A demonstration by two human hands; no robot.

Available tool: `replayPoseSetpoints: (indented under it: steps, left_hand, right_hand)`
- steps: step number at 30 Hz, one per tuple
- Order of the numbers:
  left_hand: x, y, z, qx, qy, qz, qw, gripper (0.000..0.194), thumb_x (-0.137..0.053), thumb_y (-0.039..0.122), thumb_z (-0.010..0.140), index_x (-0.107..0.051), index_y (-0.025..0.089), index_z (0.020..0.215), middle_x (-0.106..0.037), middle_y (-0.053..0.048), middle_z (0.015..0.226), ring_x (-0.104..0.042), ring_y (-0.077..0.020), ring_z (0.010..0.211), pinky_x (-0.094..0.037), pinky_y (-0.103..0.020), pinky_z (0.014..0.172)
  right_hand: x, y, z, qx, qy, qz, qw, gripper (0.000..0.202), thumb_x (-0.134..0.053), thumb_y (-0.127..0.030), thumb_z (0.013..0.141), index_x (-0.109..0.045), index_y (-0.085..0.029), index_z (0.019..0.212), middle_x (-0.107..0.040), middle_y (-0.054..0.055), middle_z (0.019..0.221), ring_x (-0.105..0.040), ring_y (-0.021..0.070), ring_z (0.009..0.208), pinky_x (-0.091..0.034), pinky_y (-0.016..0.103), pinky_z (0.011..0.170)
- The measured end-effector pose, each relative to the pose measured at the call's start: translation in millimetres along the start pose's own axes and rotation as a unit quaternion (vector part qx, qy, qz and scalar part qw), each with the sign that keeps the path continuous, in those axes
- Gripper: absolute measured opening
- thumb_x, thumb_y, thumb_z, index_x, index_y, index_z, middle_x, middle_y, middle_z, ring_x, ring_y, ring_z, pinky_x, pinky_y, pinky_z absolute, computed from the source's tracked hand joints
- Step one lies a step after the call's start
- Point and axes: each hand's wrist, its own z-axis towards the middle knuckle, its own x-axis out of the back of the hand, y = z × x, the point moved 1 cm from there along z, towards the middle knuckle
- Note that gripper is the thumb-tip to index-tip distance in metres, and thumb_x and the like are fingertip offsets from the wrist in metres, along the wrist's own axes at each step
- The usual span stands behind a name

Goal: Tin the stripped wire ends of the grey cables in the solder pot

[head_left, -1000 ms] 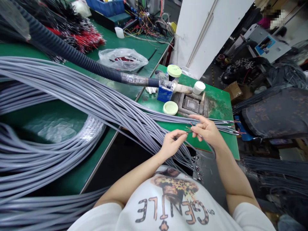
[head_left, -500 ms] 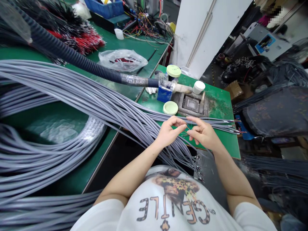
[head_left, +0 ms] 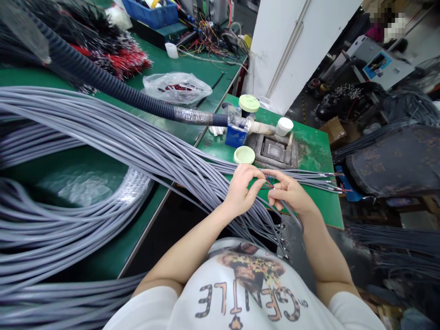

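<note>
My left hand (head_left: 242,188) pinches the tips of thin coloured wires (head_left: 268,183) between thumb and fingers. Those wires fan out from the end of a grey cable (head_left: 291,211), which my right hand (head_left: 288,191) grips close to its stripped end. Both hands face each other above the near edge of the small green table. A thick bundle of grey cables (head_left: 165,151) runs from the left beneath my hands. Other stripped cable ends (head_left: 338,181) lie at the table's right edge.
Beyond my hands are a square metal pot (head_left: 275,149), a pale green dish (head_left: 244,155), a white jar (head_left: 284,126) and a blue box (head_left: 235,135) under a hose nozzle (head_left: 263,128). The corrugated hose (head_left: 137,97) crosses from upper left. A plastic bag (head_left: 177,88) lies behind.
My right hand has shifted slightly, and the grey cable below it shows more clearly. The coloured wires between my hands are now more visible. My left hand has tilted a little upright.
</note>
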Motion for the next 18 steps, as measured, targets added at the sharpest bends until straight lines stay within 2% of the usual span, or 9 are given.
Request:
replayPoseSetpoints:
  steps: [5, 9, 14, 18]
  left_hand:
    - [3.6, 2, -7, -0.069, 0.043, 0.06, 0.995, 0.006, -0.053, 0.023, 0.089, -0.059, 0.02, 0.089, -0.061, -0.007, 0.104, -0.052, -0.0211, 0.106, -0.04, -0.04, 0.096]
    - [2.2, -1, -13, -0.091, 0.063, 0.07, 0.991, 0.007, -0.053, 0.023, 0.089, -0.059, 0.02, 0.088, -0.061, -0.008, 0.105, -0.051, -0.0222, 0.11, -0.041, -0.042, 0.097]
    - [-1.0, -9, -16, -0.059, 0.082, 0.061, 0.993, 0.009, -0.054, 0.025, 0.089, -0.06, 0.02, 0.087, -0.062, -0.008, 0.103, -0.053, -0.022, 0.108, -0.042, -0.042, 0.096]
    - [1.2, -27, -17, -0.012, 0.107, 0.065, 0.992, 0.009, -0.058, 0.026, 0.087, -0.064, 0.02, 0.091, -0.062, -0.007, 0.104, -0.054, -0.0203, 0.102, -0.043, -0.04, 0.093]
  right_hand:
    - [-4, 5, 8, 0.043, 0.022, 0.098, 0.994, 0.064, -0.068, -0.034, 0.077, -0.039, -0.023, 0.133, -0.063, -0.004, 0.065, -0.046, 0.0061, 0.037, -0.032, 0.016, 0.036]
    - [-9, 4, 14, 0.074, 0.079, 0.091, 0.99, 0.059, -0.065, -0.04, 0.079, -0.041, -0.025, 0.131, -0.06, -0.005, 0.066, -0.042, 0.0057, 0.037, -0.03, 0.019, 0.036]
    - [-15, 0, 24, 0.122, 0.15, 0.022, 0.981, 0.058, -0.065, -0.034, 0.077, -0.04, -0.028, 0.129, -0.058, -0.006, 0.068, -0.044, 0.007, 0.041, -0.034, 0.021, 0.04]
    - [-10, -3, 42, 0.169, 0.217, -0.085, 0.958, 0.055, -0.061, -0.029, 0.078, -0.04, -0.028, 0.13, -0.05, -0.006, 0.063, -0.049, 0.0111, 0.049, -0.043, 0.026, 0.05]
